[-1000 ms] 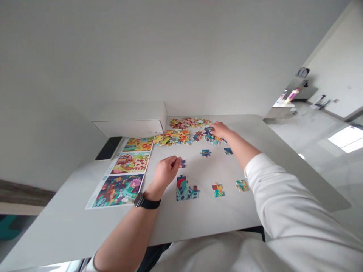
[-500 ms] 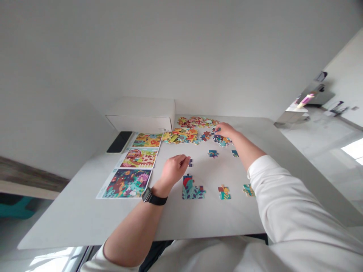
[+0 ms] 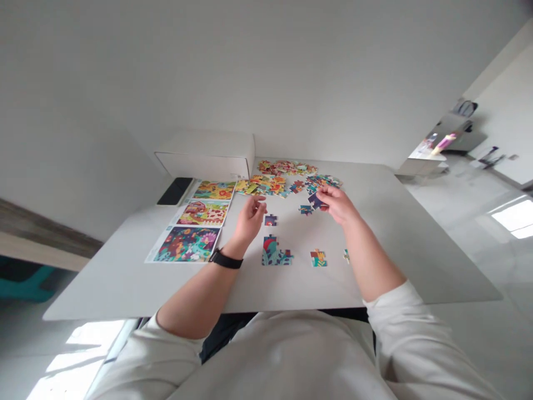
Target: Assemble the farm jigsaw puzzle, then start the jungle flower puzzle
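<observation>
A dark purple puzzle piece (image 3: 313, 200) is pinched between the thumb and fingers of the right hand (image 3: 338, 205), just in front of a heap of blue pieces (image 3: 325, 181); whether it touches the table (image 3: 125, 283) is hard to tell. A loose blue piece (image 3: 305, 210) lies just beside it. The left hand (image 3: 249, 219) is loosely curled, thumb and forefinger slightly apart, beside a small purple piece (image 3: 271, 220). Nearer the person sits a joined corner section (image 3: 275, 254) (leafy teal, with a red curve), and to its right an orange-and-teal piece (image 3: 318, 258). Another piece (image 3: 346, 256) is partly hidden by the right forearm. Yellow-orange pieces (image 3: 267, 184) and reddish pieces (image 3: 287, 167) are heaped farther back. At the left are three picture sheets (image 3: 187, 244), a dark phone (image 3: 175, 191) and a white box (image 3: 204, 164) against the wall.
</observation>
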Action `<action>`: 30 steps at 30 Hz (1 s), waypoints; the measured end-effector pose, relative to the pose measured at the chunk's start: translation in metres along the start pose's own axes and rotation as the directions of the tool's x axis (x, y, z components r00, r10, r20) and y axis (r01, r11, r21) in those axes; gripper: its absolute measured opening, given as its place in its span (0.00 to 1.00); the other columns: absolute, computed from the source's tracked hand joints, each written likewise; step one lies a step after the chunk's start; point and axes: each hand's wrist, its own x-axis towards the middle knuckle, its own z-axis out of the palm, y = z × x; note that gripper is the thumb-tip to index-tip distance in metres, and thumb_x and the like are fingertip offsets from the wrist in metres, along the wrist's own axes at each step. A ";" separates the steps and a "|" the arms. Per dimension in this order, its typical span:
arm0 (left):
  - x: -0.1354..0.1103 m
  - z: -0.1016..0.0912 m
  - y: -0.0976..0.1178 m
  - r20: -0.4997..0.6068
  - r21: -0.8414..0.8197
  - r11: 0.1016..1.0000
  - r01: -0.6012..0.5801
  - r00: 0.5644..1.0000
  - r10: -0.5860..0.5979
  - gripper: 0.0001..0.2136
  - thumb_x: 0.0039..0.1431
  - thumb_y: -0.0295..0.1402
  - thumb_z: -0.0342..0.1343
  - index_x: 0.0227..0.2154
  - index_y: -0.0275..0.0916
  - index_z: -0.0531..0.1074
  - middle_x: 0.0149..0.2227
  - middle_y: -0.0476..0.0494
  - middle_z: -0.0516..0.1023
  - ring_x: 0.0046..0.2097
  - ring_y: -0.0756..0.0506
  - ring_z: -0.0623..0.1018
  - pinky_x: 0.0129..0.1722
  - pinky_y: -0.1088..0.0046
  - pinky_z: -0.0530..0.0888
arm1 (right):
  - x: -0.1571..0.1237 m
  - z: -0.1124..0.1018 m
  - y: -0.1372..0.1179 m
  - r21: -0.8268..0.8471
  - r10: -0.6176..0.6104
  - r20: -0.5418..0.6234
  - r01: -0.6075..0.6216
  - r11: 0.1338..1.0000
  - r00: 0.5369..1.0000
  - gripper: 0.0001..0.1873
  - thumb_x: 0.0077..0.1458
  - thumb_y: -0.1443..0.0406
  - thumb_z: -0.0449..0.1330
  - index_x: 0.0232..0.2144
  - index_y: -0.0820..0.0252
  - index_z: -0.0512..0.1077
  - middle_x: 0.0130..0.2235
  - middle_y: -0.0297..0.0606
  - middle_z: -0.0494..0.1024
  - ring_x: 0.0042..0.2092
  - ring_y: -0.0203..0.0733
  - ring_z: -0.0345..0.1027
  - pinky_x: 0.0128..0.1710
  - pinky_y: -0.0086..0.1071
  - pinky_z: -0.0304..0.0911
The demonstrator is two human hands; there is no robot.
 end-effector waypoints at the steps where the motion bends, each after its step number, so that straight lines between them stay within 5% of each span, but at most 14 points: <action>1: -0.001 0.003 -0.001 0.012 -0.023 1.000 -0.003 1.000 0.003 0.12 0.69 0.39 0.55 0.51 0.41 0.72 0.31 0.51 0.74 0.27 0.51 0.71 0.26 0.76 0.68 | -0.012 0.006 0.006 0.029 -0.003 0.006 0.003 1.000 1.000 0.28 0.40 0.46 0.78 0.36 0.54 0.75 0.35 0.33 0.79 0.34 0.39 0.73 0.30 0.28 0.67; 10: -0.011 0.009 0.006 0.188 0.136 0.990 -0.021 0.982 -0.005 0.16 0.69 0.48 0.57 0.43 0.40 0.78 0.35 0.44 0.81 0.32 0.48 0.78 0.31 0.73 0.73 | -0.040 0.052 0.037 -0.049 -0.034 0.114 0.040 0.998 0.993 0.20 0.48 0.52 0.73 0.40 0.55 0.78 0.36 0.36 0.83 0.37 0.41 0.77 0.33 0.32 0.73; 17: -0.015 0.013 0.014 0.430 0.186 0.982 0.039 0.895 -0.117 0.21 0.59 0.51 0.66 0.44 0.38 0.81 0.36 0.42 0.85 0.33 0.47 0.78 0.33 0.72 0.72 | -0.047 0.061 0.044 -0.149 -0.054 0.262 0.095 0.984 0.963 0.18 0.54 0.55 0.71 0.47 0.52 0.78 0.38 0.36 0.85 0.38 0.42 0.79 0.38 0.35 0.76; 25: -0.012 0.010 0.016 0.352 -0.032 0.972 0.233 0.913 -0.207 0.18 0.56 0.48 0.70 0.36 0.37 0.75 0.29 0.46 0.80 0.26 0.51 0.72 0.27 0.75 0.68 | -0.050 0.059 0.038 -0.161 -0.082 0.247 0.124 0.979 0.966 0.22 0.56 0.46 0.69 0.45 0.52 0.78 0.39 0.37 0.85 0.38 0.44 0.79 0.38 0.36 0.75; 30: -0.011 0.008 0.022 0.332 -0.098 0.952 0.292 0.911 -0.245 0.19 0.55 0.48 0.71 0.34 0.39 0.72 0.26 0.50 0.76 0.23 0.53 0.69 0.23 0.76 0.66 | -0.049 0.060 0.040 -0.203 -0.038 0.335 0.111 0.973 0.942 0.21 0.57 0.44 0.67 0.34 0.54 0.78 0.34 0.37 0.84 0.35 0.43 0.76 0.37 0.35 0.71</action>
